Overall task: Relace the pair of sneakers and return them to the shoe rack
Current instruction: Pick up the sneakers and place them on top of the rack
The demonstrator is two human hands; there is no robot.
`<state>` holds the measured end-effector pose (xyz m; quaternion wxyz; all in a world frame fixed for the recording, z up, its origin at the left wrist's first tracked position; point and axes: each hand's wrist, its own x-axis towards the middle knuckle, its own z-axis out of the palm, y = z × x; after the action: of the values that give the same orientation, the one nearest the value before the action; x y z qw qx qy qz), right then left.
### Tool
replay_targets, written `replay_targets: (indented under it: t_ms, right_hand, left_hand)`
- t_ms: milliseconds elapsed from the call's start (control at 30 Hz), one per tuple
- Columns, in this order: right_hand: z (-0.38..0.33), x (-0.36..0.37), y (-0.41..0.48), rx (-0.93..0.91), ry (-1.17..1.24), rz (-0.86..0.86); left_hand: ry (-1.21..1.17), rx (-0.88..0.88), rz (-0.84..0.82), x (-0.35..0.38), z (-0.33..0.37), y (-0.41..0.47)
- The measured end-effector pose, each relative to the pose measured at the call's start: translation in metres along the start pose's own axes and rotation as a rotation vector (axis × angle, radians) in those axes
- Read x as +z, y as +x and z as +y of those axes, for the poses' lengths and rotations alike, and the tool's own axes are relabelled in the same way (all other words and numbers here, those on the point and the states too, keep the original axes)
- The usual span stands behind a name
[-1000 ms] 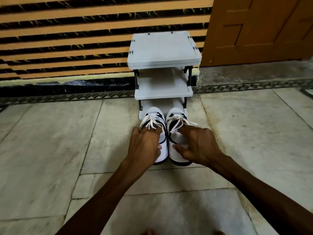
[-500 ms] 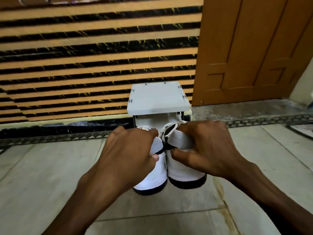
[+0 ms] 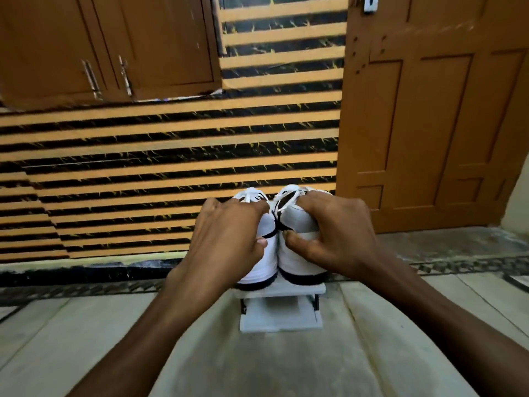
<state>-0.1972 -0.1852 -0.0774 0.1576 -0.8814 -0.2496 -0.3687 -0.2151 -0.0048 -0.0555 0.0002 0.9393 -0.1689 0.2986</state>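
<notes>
Two white sneakers with black soles and white laces stand side by side, heels toward me, on or just above the top shelf of the grey shoe rack (image 3: 300, 289). My left hand (image 3: 229, 236) grips the heel of the left sneaker (image 3: 264, 270). My right hand (image 3: 329, 233) grips the heel of the right sneaker (image 3: 300, 262). Fingers cover most of both collars, and I cannot tell whether the soles touch the shelf. A lower shelf of the rack shows beneath.
The rack stands against a wall with orange and black stripes (image 3: 143, 167). A brown wooden door (image 3: 429, 124) is to the right and brown cabinet doors with metal handles (image 3: 108, 47) hang at upper left. Pale stone floor (image 3: 257, 362) lies in front.
Both hands have lifted the sneakers from the floor in front of the rack up to its top shelf. The view has tilted upward, showing more wall and the cabinet.
</notes>
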Motion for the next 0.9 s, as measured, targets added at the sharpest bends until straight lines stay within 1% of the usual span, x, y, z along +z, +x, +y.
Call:
replay_targets:
  t_ms: [100,200,300,467,567,667,900]
  right_hand:
    - [0.02,0.028,0.014,-0.03,-0.067,-0.015]
    - [0.038,0.053,0.028,-0.02,-0.117,-0.058]
    - [0.052,0.076,0.036,0.011,-0.131,-0.133]
    - [0.074,0.113,0.041,0.037,-0.123,-0.193]
    - [0.088,0.132,0.042,0.044,-0.145,-0.242]
    - [0.1,0.146,0.047,0.091,-0.112,-0.244]
    - [0.113,0.172,0.063,0.139,-0.092,-0.241]
  left_hand:
    - [0.002,-0.028,-0.002,0.032,-0.012,0.024]
    - [-0.033,-0.055,0.011,0.067,-0.022,0.044]
    - [-0.049,-0.064,-0.022,0.098,-0.031,0.057]
    - [-0.052,-0.1,-0.069,0.14,-0.042,0.072]
    - [-0.074,-0.115,-0.073,0.156,-0.046,0.085]
    - [-0.11,-0.131,-0.106,0.166,-0.048,0.098]
    - [-0.151,-0.151,-0.07,0.192,-0.051,0.111]
